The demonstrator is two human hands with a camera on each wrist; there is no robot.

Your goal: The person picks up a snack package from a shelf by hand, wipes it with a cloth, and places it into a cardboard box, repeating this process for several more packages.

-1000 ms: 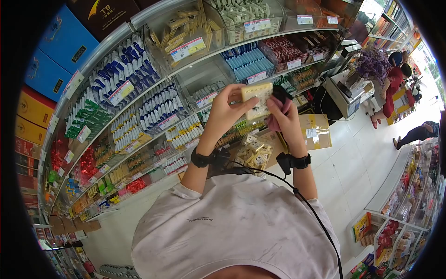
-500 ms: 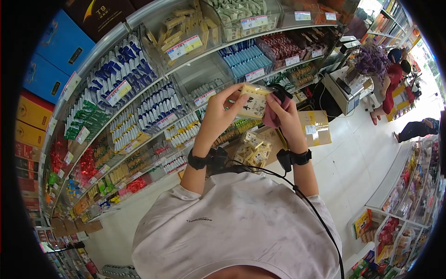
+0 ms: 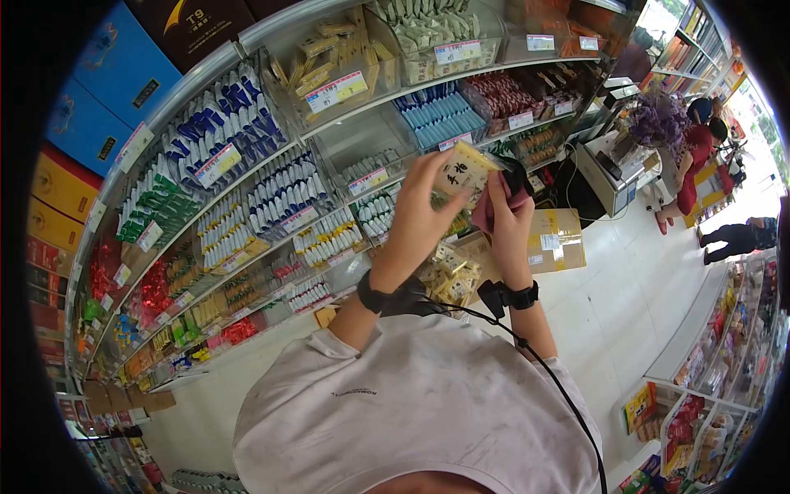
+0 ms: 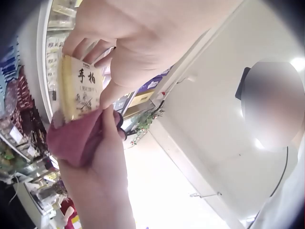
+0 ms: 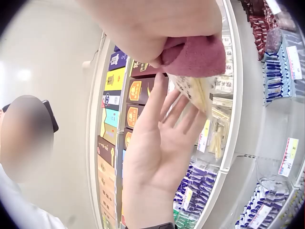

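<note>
A flat, pale yellow packet (image 3: 463, 174) with black Chinese characters is held up between both hands. My right hand (image 3: 512, 226) grips a dusky pink cloth (image 4: 76, 143) wrapped over one end of the packet, with the thumb on the cloth. Dark material (image 3: 516, 174) shows beside the cloth in the head view. My left hand (image 5: 164, 152) is at the packet's other side, its fingers loosely extended behind it and its thumb near the edge. Below the hands, a heap of similar yellow packets (image 3: 453, 273) lies in clear plastic.
Shelves of clear bins (image 3: 370, 140) with wrapped snacks stand in front and to the left. A cardboard box (image 3: 564, 239) is at the right, below a counter with a white machine (image 3: 605, 177). People (image 3: 699, 156) are farther right. A black cable (image 3: 543, 354) runs over the shirt.
The left hand has swung up and right, its fingers loosening from the pinch. The packet has turned and shifted right, its printed face staying visible. The right hand still grips the cloth.
</note>
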